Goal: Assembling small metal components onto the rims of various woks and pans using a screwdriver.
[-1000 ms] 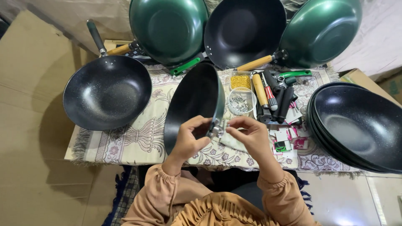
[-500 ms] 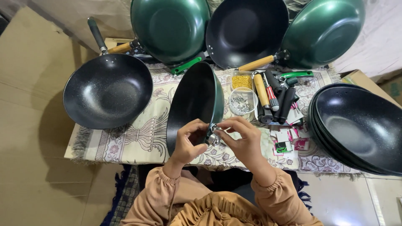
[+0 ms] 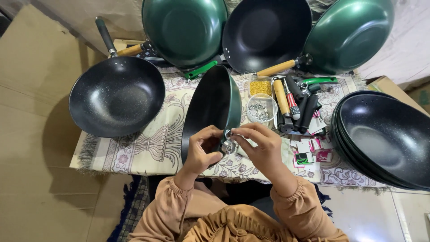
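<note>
The left hand [image 3: 202,150] has its grip on the tilted pan [image 3: 210,107]; the right hand [image 3: 262,145] pinches a small metal fitting [image 3: 229,145] at its rim.

both hands, left hand [image 3: 201,152] and right hand [image 3: 262,145], meet with fingers pinched together.
</note>
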